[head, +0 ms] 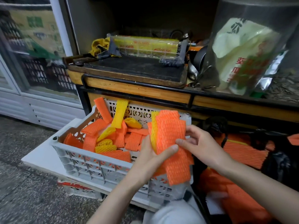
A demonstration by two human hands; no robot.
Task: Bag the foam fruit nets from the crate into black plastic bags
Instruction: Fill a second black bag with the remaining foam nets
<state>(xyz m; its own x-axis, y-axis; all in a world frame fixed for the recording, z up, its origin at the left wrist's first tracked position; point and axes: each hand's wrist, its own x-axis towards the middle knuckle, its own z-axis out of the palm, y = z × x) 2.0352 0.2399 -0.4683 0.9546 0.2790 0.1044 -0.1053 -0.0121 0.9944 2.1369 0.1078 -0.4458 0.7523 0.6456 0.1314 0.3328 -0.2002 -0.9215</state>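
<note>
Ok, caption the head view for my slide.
The left hand and right hand hold a stack of foam nets over the grey crate beside a black bag.

Red characters on white bag (239,50), green print on cardboard box (37,28), both too blurred to read

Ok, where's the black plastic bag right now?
The black plastic bag sits low on the right of the head view, beside the grey plastic crate, below the wooden counter, holding orange foam nets.
</note>
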